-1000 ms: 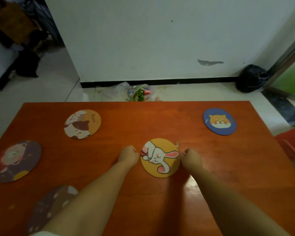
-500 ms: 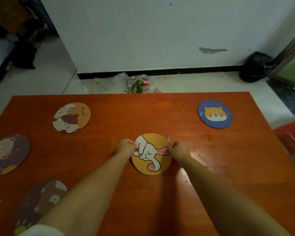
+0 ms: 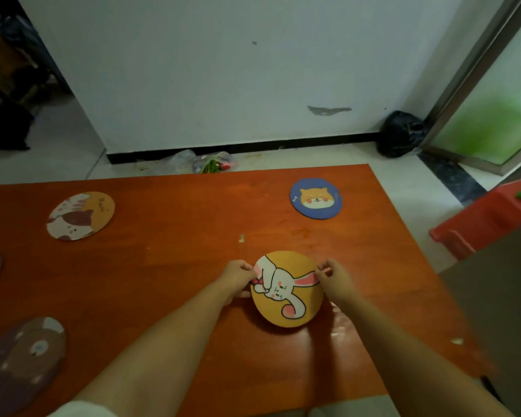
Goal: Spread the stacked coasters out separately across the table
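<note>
Shifted rightward on the table [image 3: 169, 266] — rabbit coaster [image 3: 288, 288], one, pinched at its edges by left hand [image 3: 236, 278] and right hand [image 3: 333, 279]. Coasters visible: six.

Dim, soft light; my table [image 3: 169, 266] shows glare near my arms, and wide-angle bending blurs the picture's edges.

White wall [image 3: 223, 70], pale floor [image 3: 403, 182], red stool [image 3: 487, 218]

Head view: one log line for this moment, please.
both hands pinch round yellow rabbit coaster edges | orange table | four other coasters lie apart
</note>
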Demonstrator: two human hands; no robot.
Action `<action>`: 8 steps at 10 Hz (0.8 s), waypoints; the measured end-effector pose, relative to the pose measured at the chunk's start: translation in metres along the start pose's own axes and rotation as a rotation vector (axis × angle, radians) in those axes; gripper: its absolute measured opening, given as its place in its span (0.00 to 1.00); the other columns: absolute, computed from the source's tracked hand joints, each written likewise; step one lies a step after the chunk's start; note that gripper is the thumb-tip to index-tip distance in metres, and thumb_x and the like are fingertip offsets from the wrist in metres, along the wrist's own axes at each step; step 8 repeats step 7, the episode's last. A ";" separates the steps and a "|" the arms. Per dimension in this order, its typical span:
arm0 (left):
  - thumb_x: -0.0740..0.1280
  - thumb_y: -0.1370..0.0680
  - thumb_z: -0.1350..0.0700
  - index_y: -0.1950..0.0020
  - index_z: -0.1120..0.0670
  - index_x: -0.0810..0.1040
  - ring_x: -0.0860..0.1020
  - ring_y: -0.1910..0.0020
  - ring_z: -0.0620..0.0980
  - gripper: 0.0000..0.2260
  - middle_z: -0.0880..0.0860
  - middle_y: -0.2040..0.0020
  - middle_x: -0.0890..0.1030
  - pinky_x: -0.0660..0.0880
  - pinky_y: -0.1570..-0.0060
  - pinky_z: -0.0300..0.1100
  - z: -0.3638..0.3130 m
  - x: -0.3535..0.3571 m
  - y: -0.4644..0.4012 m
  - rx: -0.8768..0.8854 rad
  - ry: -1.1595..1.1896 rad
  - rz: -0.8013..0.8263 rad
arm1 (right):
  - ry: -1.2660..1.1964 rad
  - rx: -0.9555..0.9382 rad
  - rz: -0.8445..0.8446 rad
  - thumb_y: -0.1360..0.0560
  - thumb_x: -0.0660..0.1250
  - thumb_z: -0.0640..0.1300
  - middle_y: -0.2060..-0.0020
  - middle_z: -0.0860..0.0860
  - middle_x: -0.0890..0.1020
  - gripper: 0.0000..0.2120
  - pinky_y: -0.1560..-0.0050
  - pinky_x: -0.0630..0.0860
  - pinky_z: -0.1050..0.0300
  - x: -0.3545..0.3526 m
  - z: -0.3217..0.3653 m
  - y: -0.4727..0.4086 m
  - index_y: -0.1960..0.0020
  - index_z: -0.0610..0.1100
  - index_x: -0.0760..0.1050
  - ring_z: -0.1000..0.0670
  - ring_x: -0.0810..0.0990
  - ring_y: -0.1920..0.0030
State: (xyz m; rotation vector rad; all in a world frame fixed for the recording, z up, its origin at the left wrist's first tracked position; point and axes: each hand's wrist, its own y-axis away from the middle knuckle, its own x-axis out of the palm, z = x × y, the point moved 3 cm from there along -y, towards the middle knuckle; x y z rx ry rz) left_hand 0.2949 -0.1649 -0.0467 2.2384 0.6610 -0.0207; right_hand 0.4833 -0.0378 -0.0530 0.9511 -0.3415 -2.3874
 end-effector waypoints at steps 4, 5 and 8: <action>0.64 0.21 0.55 0.68 0.51 0.64 0.74 0.59 0.54 0.16 0.51 0.66 0.72 0.77 0.54 0.51 0.001 0.154 0.025 0.090 -0.328 -0.267 | 0.195 -0.024 0.045 0.22 0.64 0.44 0.62 0.47 0.77 0.07 0.62 0.70 0.52 -0.102 -0.097 -0.017 0.57 0.45 0.69 0.43 0.76 0.60; 0.61 0.20 0.51 0.61 0.55 0.68 0.76 0.55 0.59 0.12 0.58 0.56 0.78 0.71 0.59 0.48 0.010 0.164 0.027 0.118 -0.527 -0.309 | 0.344 -0.066 0.051 0.23 0.64 0.45 0.57 0.43 0.78 0.06 0.60 0.73 0.47 -0.097 -0.102 -0.017 0.53 0.42 0.69 0.41 0.77 0.58; 0.65 0.22 0.51 0.44 0.57 0.71 0.78 0.49 0.57 0.12 0.56 0.48 0.78 0.71 0.59 0.47 0.014 0.162 0.030 0.135 -0.633 -0.362 | 0.454 -0.119 0.009 0.24 0.64 0.48 0.44 0.43 0.74 0.12 0.54 0.74 0.48 -0.094 -0.108 -0.018 0.45 0.42 0.69 0.41 0.76 0.51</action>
